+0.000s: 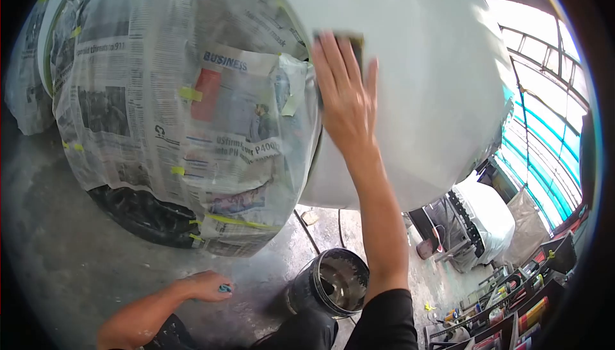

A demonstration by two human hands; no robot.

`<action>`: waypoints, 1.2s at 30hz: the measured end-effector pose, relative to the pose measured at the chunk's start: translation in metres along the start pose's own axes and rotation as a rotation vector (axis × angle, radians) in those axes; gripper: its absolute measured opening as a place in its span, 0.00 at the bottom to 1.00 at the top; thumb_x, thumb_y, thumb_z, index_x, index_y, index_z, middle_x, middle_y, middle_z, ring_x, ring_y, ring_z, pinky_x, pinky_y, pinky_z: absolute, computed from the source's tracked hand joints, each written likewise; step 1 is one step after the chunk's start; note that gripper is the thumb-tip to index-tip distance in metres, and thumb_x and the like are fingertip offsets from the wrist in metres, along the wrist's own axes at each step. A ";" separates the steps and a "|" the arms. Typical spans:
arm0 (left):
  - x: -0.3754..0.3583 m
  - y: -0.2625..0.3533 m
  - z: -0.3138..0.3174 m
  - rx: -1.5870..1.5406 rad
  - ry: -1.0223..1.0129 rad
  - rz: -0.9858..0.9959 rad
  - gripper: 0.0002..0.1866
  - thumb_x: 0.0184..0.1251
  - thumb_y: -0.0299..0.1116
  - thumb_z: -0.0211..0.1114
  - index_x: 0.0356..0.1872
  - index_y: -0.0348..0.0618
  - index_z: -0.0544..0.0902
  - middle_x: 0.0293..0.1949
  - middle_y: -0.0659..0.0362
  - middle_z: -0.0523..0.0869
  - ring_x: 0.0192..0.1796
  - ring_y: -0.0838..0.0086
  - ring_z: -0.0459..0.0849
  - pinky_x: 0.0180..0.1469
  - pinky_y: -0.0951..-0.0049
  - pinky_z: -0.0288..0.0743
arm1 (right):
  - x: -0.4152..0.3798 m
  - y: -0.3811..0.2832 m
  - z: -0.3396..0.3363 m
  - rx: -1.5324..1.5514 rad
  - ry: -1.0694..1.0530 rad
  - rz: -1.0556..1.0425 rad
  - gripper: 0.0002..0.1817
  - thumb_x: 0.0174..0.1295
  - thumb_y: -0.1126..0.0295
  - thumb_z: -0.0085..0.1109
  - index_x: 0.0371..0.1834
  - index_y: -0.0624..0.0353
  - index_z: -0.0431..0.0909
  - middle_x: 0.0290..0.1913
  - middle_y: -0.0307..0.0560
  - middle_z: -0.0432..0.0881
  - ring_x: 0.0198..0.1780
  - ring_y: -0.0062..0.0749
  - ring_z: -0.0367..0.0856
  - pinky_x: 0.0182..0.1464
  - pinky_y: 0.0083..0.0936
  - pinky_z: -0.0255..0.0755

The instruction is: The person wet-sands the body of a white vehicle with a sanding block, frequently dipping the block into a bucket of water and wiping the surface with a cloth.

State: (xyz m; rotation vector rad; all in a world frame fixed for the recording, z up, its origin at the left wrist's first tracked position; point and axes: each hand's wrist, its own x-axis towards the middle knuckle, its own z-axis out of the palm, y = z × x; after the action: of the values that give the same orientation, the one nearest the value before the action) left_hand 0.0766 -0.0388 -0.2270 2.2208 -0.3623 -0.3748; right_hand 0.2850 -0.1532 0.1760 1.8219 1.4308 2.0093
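Observation:
My right hand (349, 97) lies with outstretched fingers over a dark sanding pad (357, 46), pressing it against the pale car body panel (416, 81). The pad's edges show past the fingertips, and the rest is hidden under the hand. Just left of that hand, the wheel is masked with newspaper (160, 106) and clear plastic film, held by bits of yellow-green tape. Low on the left, my left hand (206, 285) is closed around a small teal thing (225, 288), mostly hidden by the fingers.
Between my knees and the car stands a black bucket (343, 279) with liquid in it. The black tyre (141, 212) shows below the masking. To the right are a plastic-covered car part (483, 212) and a rack (512, 311) with several cans and tubes.

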 end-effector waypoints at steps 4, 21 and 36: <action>0.010 0.006 0.000 -0.006 -0.037 -0.009 0.19 0.68 0.48 0.65 0.52 0.50 0.87 0.43 0.51 0.91 0.47 0.54 0.89 0.52 0.58 0.80 | 0.027 -0.003 0.001 0.007 0.031 0.006 0.23 0.70 0.74 0.52 0.68 0.52 0.78 0.76 0.39 0.73 0.75 0.38 0.72 0.70 0.69 0.62; 0.003 0.009 -0.005 0.023 -0.040 -0.049 0.19 0.68 0.48 0.65 0.52 0.50 0.87 0.41 0.52 0.92 0.48 0.54 0.89 0.53 0.57 0.80 | -0.039 0.001 0.000 0.010 -0.045 0.053 0.28 0.66 0.78 0.52 0.71 0.54 0.75 0.77 0.40 0.71 0.76 0.42 0.69 0.69 0.68 0.65; -0.007 -0.005 0.000 -0.002 0.041 -0.033 0.17 0.66 0.47 0.68 0.50 0.50 0.88 0.40 0.53 0.92 0.46 0.59 0.91 0.51 0.61 0.82 | -0.203 -0.009 0.007 0.174 -0.249 0.046 0.32 0.64 0.64 0.66 0.73 0.55 0.72 0.79 0.47 0.69 0.75 0.49 0.70 0.76 0.68 0.50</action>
State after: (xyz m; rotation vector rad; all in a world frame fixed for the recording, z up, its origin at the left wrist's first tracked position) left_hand 0.0706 -0.0330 -0.2300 2.2311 -0.3037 -0.3463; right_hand 0.3454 -0.2662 0.0184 2.1033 1.5405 1.6480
